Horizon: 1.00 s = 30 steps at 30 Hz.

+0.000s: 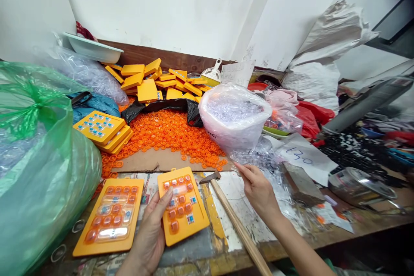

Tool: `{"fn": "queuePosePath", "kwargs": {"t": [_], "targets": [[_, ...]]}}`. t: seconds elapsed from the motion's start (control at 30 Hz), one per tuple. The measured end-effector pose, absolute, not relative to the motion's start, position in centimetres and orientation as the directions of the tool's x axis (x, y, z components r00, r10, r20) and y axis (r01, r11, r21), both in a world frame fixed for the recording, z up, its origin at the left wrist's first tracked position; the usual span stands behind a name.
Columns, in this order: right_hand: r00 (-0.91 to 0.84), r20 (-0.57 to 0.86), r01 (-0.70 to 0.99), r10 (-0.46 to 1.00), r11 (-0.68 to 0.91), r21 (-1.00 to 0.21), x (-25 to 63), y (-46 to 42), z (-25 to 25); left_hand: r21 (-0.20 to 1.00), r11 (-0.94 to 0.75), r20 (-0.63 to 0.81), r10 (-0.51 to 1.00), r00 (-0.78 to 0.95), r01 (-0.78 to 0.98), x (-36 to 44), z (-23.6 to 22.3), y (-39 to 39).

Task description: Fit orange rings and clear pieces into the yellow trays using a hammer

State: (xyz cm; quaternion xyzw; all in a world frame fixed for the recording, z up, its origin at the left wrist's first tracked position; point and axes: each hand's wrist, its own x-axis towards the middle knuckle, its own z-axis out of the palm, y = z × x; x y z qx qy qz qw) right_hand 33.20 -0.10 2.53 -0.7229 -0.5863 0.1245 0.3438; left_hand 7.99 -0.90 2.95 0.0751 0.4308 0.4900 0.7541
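Note:
My left hand (150,228) grips a yellow plastic panel (198,213) by its left edge, thumb on the face. Orange translucent caps fill much of this panel, and a couple of blue-and-white spots on its right show no cap. My right hand (258,192) is off to the right, its thumb and fingertips pinched together beside clear plastic pieces (255,155). Whatever is in the pinch is too small to make out. Another yellow panel (108,220), set with orange and clear caps, lies flat at left. Between the hands rests a hammer (237,226) with a wooden handle.
Loose orange caps (161,131) are heaped on cardboard behind the panels. A white plastic bag (239,125) of clear pieces stands at centre right. Yellow panels are stacked (100,127) at left, with more piled (148,88) behind. A large green bag (58,198) bulges in at left.

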Motion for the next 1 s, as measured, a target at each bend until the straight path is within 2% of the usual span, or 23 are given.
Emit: {"fn": "queuePosePath", "kwargs": {"t": [0.13, 0.27, 0.4, 0.63, 0.73, 0.87, 1.0], "targets": [[0.151, 0.068, 0.528, 0.986, -0.023, -0.849, 28.0, -2.0, 4.0, 0.486, 0.559, -0.539, 0.797, 0.273, -0.672, 7.7, 2.9, -1.0], [0.023, -0.028, 0.342, 0.999, -0.034, -0.939, 23.8, -3.4, 3.6, 0.505, 0.555, -0.395, 0.830, 0.395, -0.661, 7.2, 2.7, -1.3], [0.039, -0.010, 0.311, 0.999, -0.022, -0.950, 23.1, -3.8, 3.0, 0.616, 0.502, -0.289, 0.861, 0.418, -0.607, 7.3, 2.8, -1.7], [0.125, 0.069, 0.281, 0.990, 0.032, -0.959, 22.9, -4.4, 2.8, 0.775, 0.362, -0.267, 0.931, 0.250, -0.519, 8.1, 3.1, -2.2], [0.162, -0.002, 0.143, 0.987, -0.026, -0.989, 22.6, -4.2, 2.2, 0.812, 0.344, -0.261, 0.936, 0.234, -0.471, 8.1, 2.9, -2.2], [0.065, -0.131, -0.136, 0.989, -0.121, -0.983, 22.3, -3.9, 1.6, 0.854, 0.297, -0.231, 0.952, 0.200, -0.427, 8.0, 2.4, -2.2], [0.027, -0.143, -0.277, 0.989, -0.130, -0.952, 22.1, -3.8, 1.8, 0.858, 0.280, -0.214, 0.957, 0.196, -0.432, 8.0, 2.2, -2.3]]}}
